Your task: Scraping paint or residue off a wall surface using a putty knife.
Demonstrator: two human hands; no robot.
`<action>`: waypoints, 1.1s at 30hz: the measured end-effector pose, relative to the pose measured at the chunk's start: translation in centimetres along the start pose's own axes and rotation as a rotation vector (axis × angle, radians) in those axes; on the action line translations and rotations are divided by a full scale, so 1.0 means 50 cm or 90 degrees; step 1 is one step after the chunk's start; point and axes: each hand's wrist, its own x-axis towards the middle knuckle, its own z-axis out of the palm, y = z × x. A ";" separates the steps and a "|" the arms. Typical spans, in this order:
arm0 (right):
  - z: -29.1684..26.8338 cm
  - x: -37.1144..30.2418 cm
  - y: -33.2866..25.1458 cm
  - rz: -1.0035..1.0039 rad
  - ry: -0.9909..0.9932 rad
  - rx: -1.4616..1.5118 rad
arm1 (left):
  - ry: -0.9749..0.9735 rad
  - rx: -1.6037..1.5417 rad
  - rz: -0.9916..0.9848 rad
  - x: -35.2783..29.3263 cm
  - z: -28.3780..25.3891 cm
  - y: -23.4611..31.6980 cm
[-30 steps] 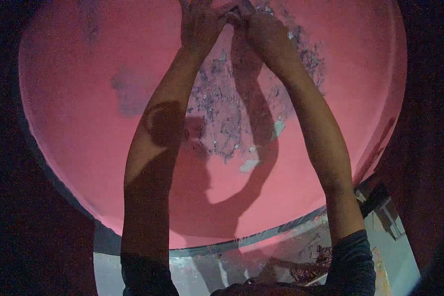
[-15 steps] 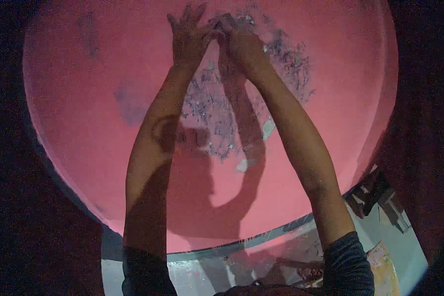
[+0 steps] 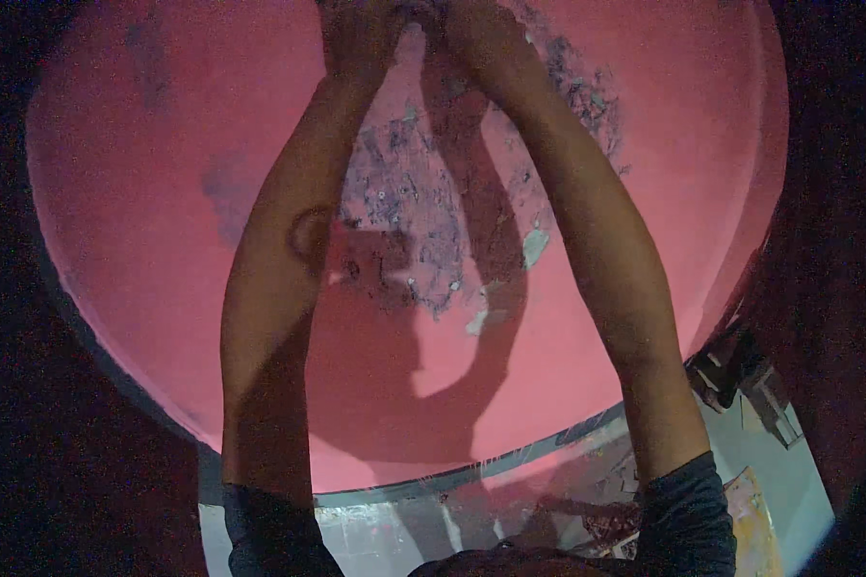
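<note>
Both hands are stretched out over a large pink rounded surface (image 3: pixel 356 404) with dark, scuffed patches. My left hand (image 3: pixel 361 38) lies near the top edge, its fingers cut off by the picture's rim. To its right, my right hand (image 3: pixel 491 43) is bent inward and looks closed on a small dark thing (image 3: pixel 420 13) between the two hands; its kind cannot be made out. Below them, a worn grey-purple patch (image 3: pixel 409 192) mottles the pink. Pale chips (image 3: pixel 536 248) show near my right forearm. Shadows of my arms and head fall across the surface.
A dark band (image 3: pixel 375 494) edges the pink surface on the near side. Closer to me lies a pale, stained board or sheet (image 3: pixel 356 534). At lower right are dark tools or scraps (image 3: pixel 755 385) and a yellowish stained piece (image 3: pixel 752 519). Dark surroundings flank both sides.
Both hands have moved farther away, up to the top edge of the view. The left fingers, spread on the surface before, are now out of view. The forearms sit slightly wider apart.
</note>
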 end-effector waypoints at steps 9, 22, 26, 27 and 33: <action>0.012 0.089 0.102 -0.092 0.030 -0.167 | 0.132 0.018 0.086 0.066 0.056 -0.029; -0.001 -0.062 0.022 -0.057 0.025 -0.099 | -0.023 0.141 0.106 -0.061 0.044 -0.023; -0.001 -0.046 0.014 -0.009 -0.034 -0.163 | 0.017 0.093 0.101 -0.059 0.048 -0.025; -0.002 -0.049 0.007 -0.034 -0.018 -0.130 | 0.016 0.099 0.101 -0.060 0.046 -0.040; -0.008 -0.052 0.018 -0.098 0.053 -0.131 | 0.079 0.063 0.116 -0.041 0.066 -0.042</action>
